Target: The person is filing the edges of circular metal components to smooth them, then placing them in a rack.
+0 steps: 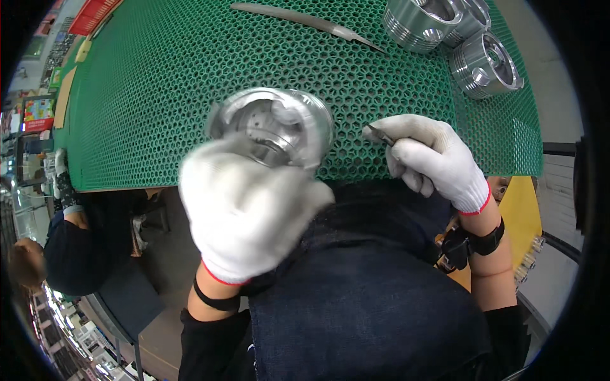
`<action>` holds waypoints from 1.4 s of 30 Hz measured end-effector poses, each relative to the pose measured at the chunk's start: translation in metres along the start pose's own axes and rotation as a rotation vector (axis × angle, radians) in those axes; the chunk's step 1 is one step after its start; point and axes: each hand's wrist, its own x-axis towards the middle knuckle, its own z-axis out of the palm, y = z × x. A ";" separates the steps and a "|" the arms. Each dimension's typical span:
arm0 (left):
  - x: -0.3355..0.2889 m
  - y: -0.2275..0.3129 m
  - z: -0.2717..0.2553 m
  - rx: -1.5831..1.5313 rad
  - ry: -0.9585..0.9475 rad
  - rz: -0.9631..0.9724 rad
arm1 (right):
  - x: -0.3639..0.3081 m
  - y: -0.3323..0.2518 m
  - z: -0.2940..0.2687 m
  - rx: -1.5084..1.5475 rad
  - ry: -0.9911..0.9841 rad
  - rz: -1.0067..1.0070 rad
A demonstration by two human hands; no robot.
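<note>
Here, the blurred left grip (pixel 244 200) grasps the near side of an engine piston (pixel 315 127); the right grip (pixel 438 155) pinches a small dark blade (pixel 381 135), whose tip could scratch the piston should either slip.

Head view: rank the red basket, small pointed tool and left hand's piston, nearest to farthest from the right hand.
1. Small pointed tool: in the right hand's fingers.
2. Piston: leftward, at the left hand.
3. Red basket: far upper left.
</note>
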 end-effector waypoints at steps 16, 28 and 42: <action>0.039 -0.016 0.021 -0.058 -0.095 0.030 | 0.012 -0.009 -0.002 -1.182 0.324 -0.796; 0.015 -0.015 -0.001 0.151 -0.406 -0.188 | -0.001 0.011 -0.027 0.103 0.220 -0.036; 0.080 -0.046 0.009 0.287 -0.743 0.024 | 0.003 0.036 -0.033 0.335 0.261 -0.302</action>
